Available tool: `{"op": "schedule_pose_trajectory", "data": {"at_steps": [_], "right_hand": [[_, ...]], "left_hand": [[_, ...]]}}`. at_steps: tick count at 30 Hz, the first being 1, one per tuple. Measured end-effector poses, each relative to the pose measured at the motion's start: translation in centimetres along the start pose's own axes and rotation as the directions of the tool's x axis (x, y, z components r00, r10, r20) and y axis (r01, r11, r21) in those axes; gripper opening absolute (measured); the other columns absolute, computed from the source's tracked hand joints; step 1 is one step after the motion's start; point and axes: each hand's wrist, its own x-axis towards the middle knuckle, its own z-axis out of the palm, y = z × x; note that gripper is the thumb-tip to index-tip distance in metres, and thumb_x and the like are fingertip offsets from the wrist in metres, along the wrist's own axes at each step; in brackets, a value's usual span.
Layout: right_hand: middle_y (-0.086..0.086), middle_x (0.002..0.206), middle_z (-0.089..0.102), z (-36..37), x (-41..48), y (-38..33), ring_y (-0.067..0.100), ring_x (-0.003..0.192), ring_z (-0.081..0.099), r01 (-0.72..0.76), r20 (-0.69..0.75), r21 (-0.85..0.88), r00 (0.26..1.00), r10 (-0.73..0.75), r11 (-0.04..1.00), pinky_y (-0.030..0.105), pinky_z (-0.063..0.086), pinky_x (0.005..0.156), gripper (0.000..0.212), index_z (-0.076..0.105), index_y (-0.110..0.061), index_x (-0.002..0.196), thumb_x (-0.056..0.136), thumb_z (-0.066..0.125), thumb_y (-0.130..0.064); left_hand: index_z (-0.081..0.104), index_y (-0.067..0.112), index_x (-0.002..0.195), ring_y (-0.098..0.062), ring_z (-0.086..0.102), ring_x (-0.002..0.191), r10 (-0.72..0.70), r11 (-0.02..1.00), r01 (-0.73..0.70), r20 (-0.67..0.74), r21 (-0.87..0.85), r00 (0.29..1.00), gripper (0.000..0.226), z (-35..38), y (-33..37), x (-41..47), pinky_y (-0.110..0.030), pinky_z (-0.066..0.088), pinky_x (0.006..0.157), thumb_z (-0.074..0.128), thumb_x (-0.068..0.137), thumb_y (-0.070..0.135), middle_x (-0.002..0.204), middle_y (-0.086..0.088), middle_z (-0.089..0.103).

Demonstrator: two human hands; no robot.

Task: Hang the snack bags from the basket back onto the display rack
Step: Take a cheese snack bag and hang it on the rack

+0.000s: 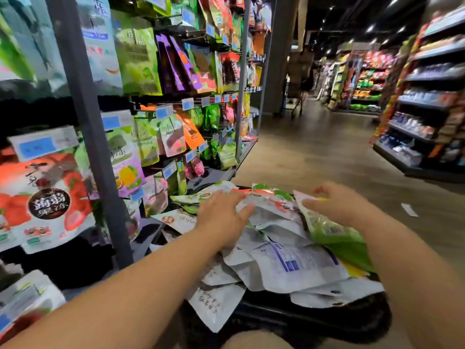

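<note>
Both bare arms are reaching forward and down from the bottom of the view. The left forearm [141, 280] is running up from the lower left corner toward the middle. The left hand [222, 214] is lying palm down, its fingers [242, 210] straight, close together and pointing right. The right forearm [402, 260] is coming in from the lower right edge. The right hand [338, 204] is facing palm down, its fingers [312, 204] loosely spread and pointing left toward the other hand; whether it is pressing down or hovering cannot be told. The hands are sitting level and apart. A bare knee [254, 340] is showing at the bottom edge.
</note>
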Motion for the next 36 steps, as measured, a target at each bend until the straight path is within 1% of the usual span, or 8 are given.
{"op": "schedule_pose_trajectory", "data": {"at_steps": [7,13,18,20,27,30,34,36], "right_hand": [[0.005,0.155,0.038,2.6,0.9,4.5,0.028,0.138,0.04,-0.203,0.171,-0.077,0.962,0.214,0.976,0.037,0.036,0.11,0.088,0.036,-0.022,0.15,0.08,0.059,-0.071],[0.005,0.154,0.04,3.0,0.6,4.9,0.028,0.137,0.041,-0.15,0.182,-0.171,0.967,0.18,0.974,0.039,0.037,0.109,0.094,0.034,-0.021,0.15,0.078,0.053,-0.078],[-0.002,0.15,0.043,4.4,-0.1,5.7,0.029,0.134,0.044,-0.097,0.132,-0.165,0.984,0.12,0.981,0.051,0.04,0.105,0.127,0.038,-0.034,0.145,0.036,0.041,-0.1],[-0.002,0.152,0.039,4.9,-0.4,5.8,0.029,0.137,0.039,-0.088,0.114,-0.164,0.988,0.107,0.982,0.054,0.037,0.106,0.129,0.036,-0.038,0.145,0.033,0.039,-0.101],[-0.004,0.162,0.021,5.5,-1.0,6.8,0.026,0.148,0.023,-0.042,0.105,-0.225,0.992,0.067,0.973,0.055,0.029,0.114,0.099,0.029,-0.046,0.148,0.063,0.057,-0.088],[-0.004,0.16,0.028,5.3,-1.3,6.8,0.024,0.142,0.035,-0.043,0.075,-0.179,0.996,0.058,0.983,0.05,0.034,0.112,0.076,0.042,-0.048,0.141,0.071,0.067,-0.068],[-0.01,0.101,0.062,5.2,-2.0,6.2,0.019,0.095,0.057,0.014,-0.02,-0.057,1.0,-0.015,0.998,0.033,0.048,0.082,0.01,0.061,-0.036,0.082,0.076,0.07,-0.036],[-0.009,0.08,0.059,5.5,-2.4,6.1,0.018,0.082,0.056,0.042,-0.025,-0.096,0.999,-0.045,0.994,0.029,0.04,0.068,0.012,0.057,-0.028,0.071,0.08,0.065,-0.025]], "left_hand": [[0.03,0.033,0.152,-0.022,0.022,0.148,0.083,0.988,-0.114,0.266,0.105,0.96,0.055,2.7,2.9,1.4,-0.046,0.022,0.119,0.028,0.102,0.056,0.162,0.003,0.023],[0.03,0.035,0.152,-0.023,0.03,0.145,0.057,0.98,-0.106,0.271,0.17,0.961,0.056,3.1,3.2,1.5,-0.045,0.029,0.115,0.024,0.101,0.058,0.161,0.007,0.027],[0.031,0.035,0.151,-0.019,0.029,0.145,0.064,0.975,-0.114,0.248,0.191,0.967,0.054,2.9,3.7,0.9,-0.04,0.027,0.112,0.025,0.102,0.056,0.161,0.01,0.026],[0.032,0.034,0.151,-0.018,0.03,0.145,0.071,0.975,-0.116,0.232,0.188,0.97,0.054,2.9,3.7,0.7,-0.039,0.027,0.112,0.026,0.102,0.056,0.161,0.011,0.026],[0.029,0.035,0.152,-0.019,0.028,0.146,0.067,0.973,-0.116,0.24,0.197,0.968,0.055,2.8,4.0,0.3,-0.041,0.025,0.114,0.026,0.102,0.056,0.162,0.01,0.023],[0.028,0.035,0.152,-0.019,0.027,0.147,0.056,0.974,-0.106,0.244,0.198,0.968,0.055,2.8,4.1,0.3,-0.04,0.025,0.114,0.025,0.102,0.057,0.162,0.01,0.022],[0.028,0.035,0.152,-0.019,0.027,0.147,0.048,0.976,-0.097,0.248,0.193,0.968,0.055,2.6,4.1,0.3,-0.039,0.025,0.114,0.025,0.102,0.056,0.162,0.01,0.023],[0.028,0.035,0.152,-0.02,0.027,0.147,0.046,0.977,-0.095,0.251,0.189,0.967,0.055,2.7,4.1,0.3,-0.039,0.025,0.114,0.026,0.102,0.056,0.162,0.009,0.024]]}}
